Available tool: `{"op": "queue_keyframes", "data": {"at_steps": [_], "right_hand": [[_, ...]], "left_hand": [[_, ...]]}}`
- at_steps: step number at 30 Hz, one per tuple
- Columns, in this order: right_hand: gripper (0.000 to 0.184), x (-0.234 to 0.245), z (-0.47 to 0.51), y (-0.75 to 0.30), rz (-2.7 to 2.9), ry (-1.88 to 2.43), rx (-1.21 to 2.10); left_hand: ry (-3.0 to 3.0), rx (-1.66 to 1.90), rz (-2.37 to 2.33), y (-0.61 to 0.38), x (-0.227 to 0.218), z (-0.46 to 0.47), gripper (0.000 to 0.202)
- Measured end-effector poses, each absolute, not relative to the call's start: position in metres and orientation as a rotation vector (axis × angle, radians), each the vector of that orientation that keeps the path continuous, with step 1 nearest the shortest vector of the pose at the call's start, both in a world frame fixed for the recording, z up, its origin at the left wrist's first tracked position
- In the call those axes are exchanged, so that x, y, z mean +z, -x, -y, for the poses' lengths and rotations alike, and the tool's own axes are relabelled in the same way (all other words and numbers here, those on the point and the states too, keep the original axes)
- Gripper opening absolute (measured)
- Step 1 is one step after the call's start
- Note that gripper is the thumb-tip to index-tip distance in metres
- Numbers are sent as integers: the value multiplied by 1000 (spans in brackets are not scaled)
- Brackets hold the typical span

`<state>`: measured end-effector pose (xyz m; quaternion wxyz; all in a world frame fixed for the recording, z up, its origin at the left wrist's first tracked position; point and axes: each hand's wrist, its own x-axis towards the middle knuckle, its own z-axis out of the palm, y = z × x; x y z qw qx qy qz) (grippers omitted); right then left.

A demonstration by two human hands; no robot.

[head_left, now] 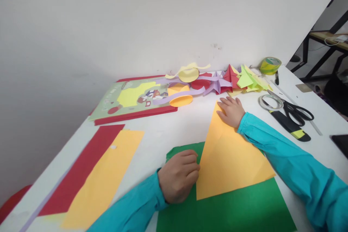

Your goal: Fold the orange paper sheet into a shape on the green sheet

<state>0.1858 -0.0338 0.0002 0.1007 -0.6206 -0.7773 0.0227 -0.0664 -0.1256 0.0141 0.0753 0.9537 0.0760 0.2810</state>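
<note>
Our left hand [178, 181] is curled into a loose fist, knuckles up, its bent fingers butted against the left edge of the orange paper triangle [231, 163]; we cannot tell whether the fingertips nip that edge or only press beside it. Our right hand [231, 112] lies flat and open, palm down, holding nothing, with its fingers spread over the far point of the triangle. The triangle lies on a green sheet [239, 206] just in front of us on the white table [163, 130], its tip reaching past the sheet onto bare tabletop. To our eye this is a fold being pressed flat. We would do it well by pinning the tip with the flat hand so the layers cannot slip, checking that the edges meet, and running the curled fingers firmly along the crease from one end to the other. To the left lie a red strip [81, 170] and an orange strip [106, 177], overlapping. Against the wall sit a green-covered paper pack [130, 98], an orange paper ring [181, 100] and a heap of folded shapes [244, 78]. To the right are scissors [296, 110], a clear tape roll [270, 102], a black cutter [290, 128] and a yellow-green tape roll [270, 65]. The pack's cover carries a picture and print, but it is too small for us to read; no brand shows elsewhere.
</note>
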Motion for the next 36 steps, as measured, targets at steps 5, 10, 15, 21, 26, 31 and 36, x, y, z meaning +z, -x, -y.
{"op": "queue_keyframes", "data": {"at_steps": [5,10,15,21,26,31,36], "right_hand": [[48,1,34,-185,2308,1845,57],[49,1,34,-185,2309,1853,53],[48,2,35,-185,2306,1857,57],[48,-1,34,-186,2308,1857,40],[48,1,35,-185,2308,1856,64],[48,4,36,-184,2318,1856,73],[48,3,35,-185,2327,1859,84]], "left_hand": [[-2815,818,-203,69,13,131,34],[-2804,856,-162,69,11,134,36],[-2790,853,-149,70,10,135,39],[-2783,851,-172,70,11,135,40],[-2782,876,-139,69,7,133,42],[-2743,946,-109,67,1,132,41],[-2705,1016,-109,66,4,130,37]]}}
